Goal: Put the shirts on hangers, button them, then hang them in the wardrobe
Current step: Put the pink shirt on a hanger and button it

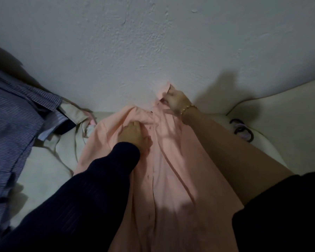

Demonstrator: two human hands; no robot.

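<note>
The pink shirt (171, 170) lies front-up down the middle of the bed, running from the 6 o'clock edge up to the wall, its button strip closed along the lower part. Its collar (164, 91) is lifted against the rough white wall (153, 42), which fills everything from 9 through 12 to 3 o'clock. The pale bed (280, 110) shows on both sides of the shirt.

At 9 o'clock sits a heap of blue striped shirts (11, 110), with a beige garment (71, 110) lying between that heap and the pink one.

The left hand (135, 135), in a dark sleeve, rests just left of centre on the shirt's chest, its fingers curled into a bunched fold of the cloth. The right hand (175, 100), at about 1 o'clock from centre, has its fingers closed together on the collar, pinching it up.

At 3 o'clock, well apart from the shirt, a few dark and pale hair ties (242, 129) lie on the bed. A gold bracelet (188, 107) circles the right wrist.
</note>
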